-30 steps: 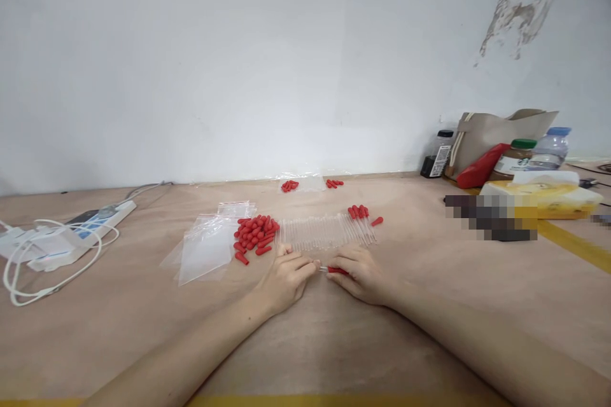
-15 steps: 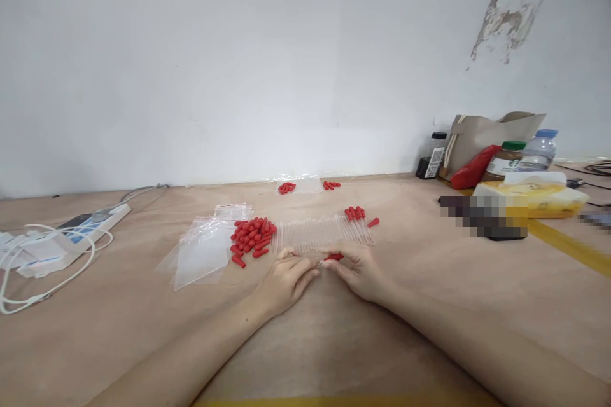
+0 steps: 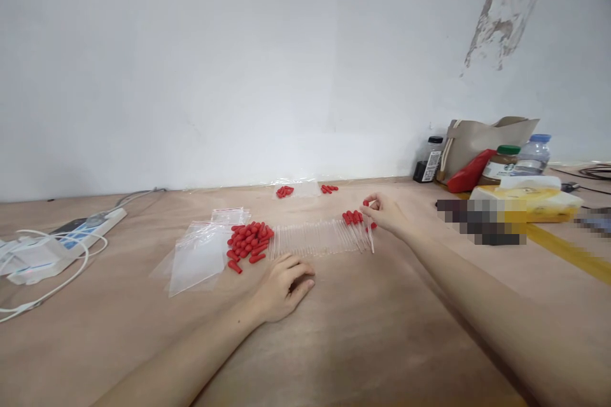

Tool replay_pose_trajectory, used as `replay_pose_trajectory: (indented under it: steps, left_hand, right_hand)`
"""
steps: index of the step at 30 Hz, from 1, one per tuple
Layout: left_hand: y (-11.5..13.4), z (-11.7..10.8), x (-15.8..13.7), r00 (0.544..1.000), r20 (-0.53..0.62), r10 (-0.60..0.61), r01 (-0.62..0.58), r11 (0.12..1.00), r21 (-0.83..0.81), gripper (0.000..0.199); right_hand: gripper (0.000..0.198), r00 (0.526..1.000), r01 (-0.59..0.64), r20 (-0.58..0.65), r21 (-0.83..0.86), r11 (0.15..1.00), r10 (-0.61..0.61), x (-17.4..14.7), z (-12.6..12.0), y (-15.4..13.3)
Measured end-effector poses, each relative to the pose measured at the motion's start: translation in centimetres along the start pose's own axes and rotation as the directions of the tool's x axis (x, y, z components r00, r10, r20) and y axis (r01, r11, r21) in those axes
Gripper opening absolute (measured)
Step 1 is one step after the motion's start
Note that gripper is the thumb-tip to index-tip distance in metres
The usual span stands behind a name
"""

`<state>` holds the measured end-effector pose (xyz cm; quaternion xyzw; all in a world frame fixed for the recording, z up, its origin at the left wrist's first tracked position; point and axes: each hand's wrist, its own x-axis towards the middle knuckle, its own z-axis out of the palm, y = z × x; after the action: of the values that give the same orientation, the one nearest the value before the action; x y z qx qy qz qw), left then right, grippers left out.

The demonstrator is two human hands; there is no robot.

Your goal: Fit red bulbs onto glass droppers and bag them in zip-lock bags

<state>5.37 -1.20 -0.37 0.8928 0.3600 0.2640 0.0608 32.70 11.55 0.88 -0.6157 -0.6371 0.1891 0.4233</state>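
Observation:
My right hand (image 3: pixel 386 213) pinches a dropper (image 3: pixel 372 240) by its red bulb, at the right end of a row of thin clear tubes (image 3: pixel 305 238). The dropper's clear tube points down toward the table. Several capped droppers (image 3: pixel 352 217) with red bulbs lie just left of it, and a loose red rubber bulb (image 3: pixel 372 226) is partly behind it. My left hand (image 3: pixel 285 289) rests on the table in front of the row, thumb and fingers apart, holding nothing. Left of the row is a pile of red rubber bulbs (image 3: pixel 245 240).
Clear zip bags (image 3: pixel 198 259) lie left of the pile. Another clear bag (image 3: pixel 305 189) with red bulbs sits by the wall. A power strip (image 3: pixel 95 232) with white cables is at left. Bottles, a beige bag (image 3: pixel 482 140) and a yellow tissue pack (image 3: pixel 548 202) stand at right.
My right hand has moved from beside my left hand, up and right to the capped droppers, carrying the red-bulbed dropper. My left hand has stayed near its place, its fingers now parted.

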Motion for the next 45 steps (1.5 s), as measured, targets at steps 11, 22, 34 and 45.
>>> replay_pose_trajectory:
  steps: [11,22,34,45]
  left_hand:
    - [-0.2,0.1,-0.4,1.000,0.007,0.001,-0.001,1.000,0.011,0.017]
    - [-0.1,0.2,-0.3,1.000,-0.002,0.006,-0.006,1.000,0.008,0.016]
    - [-0.1,0.0,-0.1,0.998,-0.063,-0.026,0.030,0.998,0.059,0.014]
    - [-1.4,3.2,10.0,0.858,-0.208,-0.470,0.512,0.821,0.252,0.019]
  right_hand:
    - [0.023,0.999,0.026,0.031,-0.201,0.979,-0.020,1.1,3.1,-0.4]
    - [0.021,0.937,0.156,0.336,-0.154,0.976,-0.097,0.1,-1.5,4.4]
    - [0.009,0.875,0.387,0.368,-0.142,0.911,-0.314,-1.4,-4.8,1.7]
    - [0.016,0.876,0.435,0.146,0.172,0.884,-0.459,-9.3,1.0,0.0]
